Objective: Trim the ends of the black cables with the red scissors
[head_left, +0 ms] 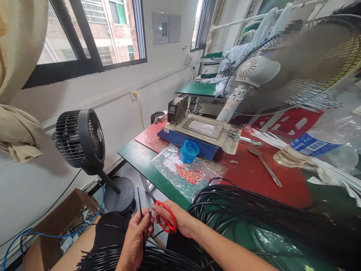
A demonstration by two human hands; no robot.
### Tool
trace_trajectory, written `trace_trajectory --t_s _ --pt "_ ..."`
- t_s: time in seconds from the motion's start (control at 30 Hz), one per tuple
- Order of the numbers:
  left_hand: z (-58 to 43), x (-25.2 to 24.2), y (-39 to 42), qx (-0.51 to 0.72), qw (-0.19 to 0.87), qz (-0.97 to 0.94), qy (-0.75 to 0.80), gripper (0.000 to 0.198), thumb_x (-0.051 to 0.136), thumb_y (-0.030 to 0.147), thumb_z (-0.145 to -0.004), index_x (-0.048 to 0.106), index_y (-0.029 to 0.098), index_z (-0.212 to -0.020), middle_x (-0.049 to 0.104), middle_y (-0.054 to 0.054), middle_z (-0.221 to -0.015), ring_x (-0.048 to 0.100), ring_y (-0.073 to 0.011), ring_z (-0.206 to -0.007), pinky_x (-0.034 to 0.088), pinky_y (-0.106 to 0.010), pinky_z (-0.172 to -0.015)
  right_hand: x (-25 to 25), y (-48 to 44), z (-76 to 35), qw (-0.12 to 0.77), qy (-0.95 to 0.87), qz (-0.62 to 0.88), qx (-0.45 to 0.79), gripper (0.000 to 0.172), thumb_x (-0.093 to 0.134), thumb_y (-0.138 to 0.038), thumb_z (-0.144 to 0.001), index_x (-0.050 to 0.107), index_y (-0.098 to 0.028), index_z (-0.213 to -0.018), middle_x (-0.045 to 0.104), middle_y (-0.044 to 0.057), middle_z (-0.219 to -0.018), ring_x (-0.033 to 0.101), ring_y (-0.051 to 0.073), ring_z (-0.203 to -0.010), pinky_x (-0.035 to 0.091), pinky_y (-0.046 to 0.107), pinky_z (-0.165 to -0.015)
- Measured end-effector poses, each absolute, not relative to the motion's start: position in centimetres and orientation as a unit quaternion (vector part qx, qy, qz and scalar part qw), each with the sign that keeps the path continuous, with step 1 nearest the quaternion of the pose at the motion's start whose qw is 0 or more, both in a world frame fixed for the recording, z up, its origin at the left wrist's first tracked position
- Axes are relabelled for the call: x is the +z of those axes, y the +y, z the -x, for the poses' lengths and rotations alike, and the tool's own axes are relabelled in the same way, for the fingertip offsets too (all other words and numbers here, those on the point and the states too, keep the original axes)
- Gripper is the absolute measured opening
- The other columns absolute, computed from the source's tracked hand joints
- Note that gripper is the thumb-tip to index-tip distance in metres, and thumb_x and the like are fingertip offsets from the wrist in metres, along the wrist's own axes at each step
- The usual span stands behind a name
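In the head view my left hand (138,233) is closed around a black cable (140,199), whose stripped end points up with a coppery tip. Red-handled scissors (166,216) sit in my right hand (173,218), fingers wrapped through and around the loops, dark blades angled up and left. Both hands nearly touch, and what lies between their fingertips is too small to make out. A bundle of black cables (101,258) rests across my lap beneath the hands. Another thick bundle of black cables (225,199) lies on the table to the right.
A blue machine (187,146) with a metal top stands on the table, a blue cup (188,151) before it. Red and yellow bits (187,173) lie on a plastic bag. A black fan (87,139) and a cardboard box (42,250) are left; a white fan (256,69) is right.
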State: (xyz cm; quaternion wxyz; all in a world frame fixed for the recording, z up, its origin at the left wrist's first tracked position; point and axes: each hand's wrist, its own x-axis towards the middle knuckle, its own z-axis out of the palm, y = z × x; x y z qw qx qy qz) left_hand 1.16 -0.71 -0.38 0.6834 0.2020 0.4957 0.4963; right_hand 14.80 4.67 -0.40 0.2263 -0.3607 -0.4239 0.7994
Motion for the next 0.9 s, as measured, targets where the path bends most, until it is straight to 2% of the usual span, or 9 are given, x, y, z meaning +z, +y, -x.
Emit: trace_trajectory --t_s 0.33,0.53,0.67,0.9 --pt "-0.72 -0.45 -0.97 0.476 0.658 -0.286 0.509 0.018 0.058 0.031 -0.073 0.059 0.014 -0.067 0.047 0.002 -0.06 0.033 -0.0063 -0.052 0.025 -0.023 -0.051 -0.08 4.69 -14.89 0.211 -0.429 0.363 0.8 0.046 0.061 -0.056 -0.066 0.054 -0.012 -0.054 0.042 -0.006 -0.035 0.036 0.004 -0.03 0.026 0.017 -0.034" --pt "-0.78 -0.69 -1.2 0.479 0.657 -0.295 0.502 0.021 0.062 0.035 -0.068 0.057 0.015 -0.065 0.046 0.003 -0.057 0.032 -0.0064 -0.05 0.021 -0.024 -0.05 0.0 4.73 -15.03 0.206 -0.431 0.359 0.802 0.043 0.062 -0.053 -0.065 0.055 -0.012 -0.054 0.043 -0.006 -0.036 0.036 0.004 -0.031 0.025 0.018 -0.035" --pt "-0.83 -0.66 -1.02 0.478 0.659 -0.293 0.502 0.022 0.066 0.035 -0.064 0.058 0.015 -0.066 0.049 0.003 -0.056 0.034 -0.0061 -0.049 0.022 -0.024 -0.05 0.03 4.75 -15.15 0.201 -0.426 0.357 0.807 0.041 0.064 -0.051 -0.063 0.055 -0.012 -0.054 0.044 -0.005 -0.039 0.037 0.004 -0.033 0.025 0.018 -0.036" --pt "-0.61 -1.02 -0.93 0.488 0.663 -0.279 0.495 0.02 0.065 0.033 -0.067 0.056 0.015 -0.065 0.049 0.003 -0.058 0.036 -0.0058 -0.05 0.024 -0.023 -0.051 0.28 4.82 -15.23 0.206 -0.421 0.347 0.812 0.043 0.065 -0.053 -0.064 0.056 -0.011 -0.056 0.043 -0.005 -0.038 0.036 0.004 -0.032 0.025 0.017 -0.036"
